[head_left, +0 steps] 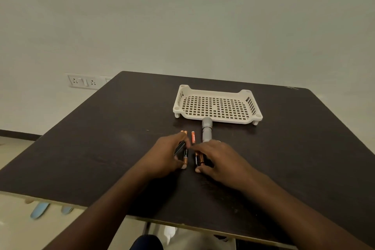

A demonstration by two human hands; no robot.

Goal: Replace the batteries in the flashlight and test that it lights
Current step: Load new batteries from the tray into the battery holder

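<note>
**Hands on the batteries, flashlight lying by the tray**

Left hand sits on the dark table, fingers curled round a black-and-copper battery w/ thumb tip at its near end; a dark slim object is also caught betw. its fingers, can't tell what it is. Right hand is just beside it, fingers bent down over a pair of black-and-copper batteries, thumb tip touching their near end, so it's pinching them lengthwise. One reads as Duracell. Index tips of both hands nearly meet.

Landmark = white perforated tray, standing on short legs toward the far side of the table, nothing in it. Grey flashlight lies on the table on the near side of the tray, its wider head touching or just under the tray's near rim, body pointing back toward the person; its tail end is hidden behind the right hand. Left of the flashlight, near side of the tray, lies an orange battery, apart from the hands. Further left, two copper battery tips poke out past the left hand's knuckles; rest of them hidden.

Wall socket plate shows well left of the tray, beyond the table edge.
</note>
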